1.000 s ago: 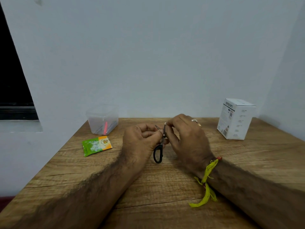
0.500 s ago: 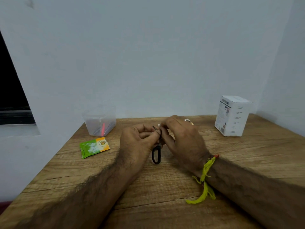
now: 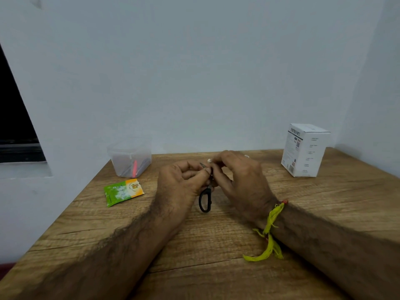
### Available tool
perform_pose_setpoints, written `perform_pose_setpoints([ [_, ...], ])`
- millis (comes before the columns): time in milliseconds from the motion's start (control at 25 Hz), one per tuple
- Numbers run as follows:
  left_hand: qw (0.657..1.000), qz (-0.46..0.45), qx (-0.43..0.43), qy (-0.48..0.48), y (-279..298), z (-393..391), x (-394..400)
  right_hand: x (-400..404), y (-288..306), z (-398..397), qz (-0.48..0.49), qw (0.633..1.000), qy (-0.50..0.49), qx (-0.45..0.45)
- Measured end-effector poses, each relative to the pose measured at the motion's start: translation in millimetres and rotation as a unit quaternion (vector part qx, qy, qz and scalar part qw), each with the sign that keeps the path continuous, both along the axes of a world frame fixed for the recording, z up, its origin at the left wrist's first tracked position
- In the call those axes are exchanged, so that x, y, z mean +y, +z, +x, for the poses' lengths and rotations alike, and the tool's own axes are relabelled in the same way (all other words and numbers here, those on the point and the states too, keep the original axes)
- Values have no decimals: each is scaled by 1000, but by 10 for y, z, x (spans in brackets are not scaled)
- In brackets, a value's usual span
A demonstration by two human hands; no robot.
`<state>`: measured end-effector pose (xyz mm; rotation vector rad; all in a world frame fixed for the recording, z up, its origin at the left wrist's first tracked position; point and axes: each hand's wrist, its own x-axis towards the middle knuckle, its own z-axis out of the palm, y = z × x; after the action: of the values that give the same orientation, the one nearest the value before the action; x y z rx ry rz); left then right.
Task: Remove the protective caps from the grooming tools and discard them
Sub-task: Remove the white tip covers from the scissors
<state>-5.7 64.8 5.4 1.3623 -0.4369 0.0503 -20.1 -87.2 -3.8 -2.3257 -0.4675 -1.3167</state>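
A wooden table (image 3: pixel 216 245) is set against a pale wall, and both forearms are laid across its near part. A yellow thread band (image 3: pixel 269 232) is tied round the right wrist. Above the middle of the table, small scissors (image 3: pixel 205 201) with black loop handles are gripped by the left hand (image 3: pixel 179 187), its fingers curled round the upper part so that the handles hang down towards the tabletop and the metal tips are shown above the thumb. A small white cap (image 3: pixel 209 160) is pinched between the fingertips of the right hand (image 3: pixel 240 180), just beside the blade tips. Farther back, a green and orange sachet (image 3: pixel 123 191) is seen at left, with a clear plastic container (image 3: pixel 129 159) behind it and a white box (image 3: pixel 304 150) at far right
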Motion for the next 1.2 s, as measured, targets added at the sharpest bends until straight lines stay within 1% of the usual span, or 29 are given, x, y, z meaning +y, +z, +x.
perform_pose_setpoints([
  [160,1000,-6,6,-7,3,10,-4,22,33,11,65,997,31,10],
  [280,1000,-6,10,-19,7,1,-7,32,64,11,158,985,67,24],
  [400,1000,0,9,-23,7,-10,-8,44,83,-11,166,984,68,17],
  [480,1000,6,7,-22,9,-10,-7,21,94,-26,172,983,53,-27],
  [560,1000,2,9,-15,5,3,-4,-5,83,-38,135,989,28,-55],
  [680,1000,-1,15,-7,-1,9,-1,4,15,-29,24,999,-6,-23],
  [760,1000,-3,17,-7,-2,3,-1,-8,-9,-22,-9,1000,-17,-14],
  [920,1000,-6,17,-3,-8,24,6,-14,5,-17,-35,999,-16,-22],
  [1200,1000,7,19,-1,-23,43,-7,-18,25,-35,-27,1000,-14,0],
])
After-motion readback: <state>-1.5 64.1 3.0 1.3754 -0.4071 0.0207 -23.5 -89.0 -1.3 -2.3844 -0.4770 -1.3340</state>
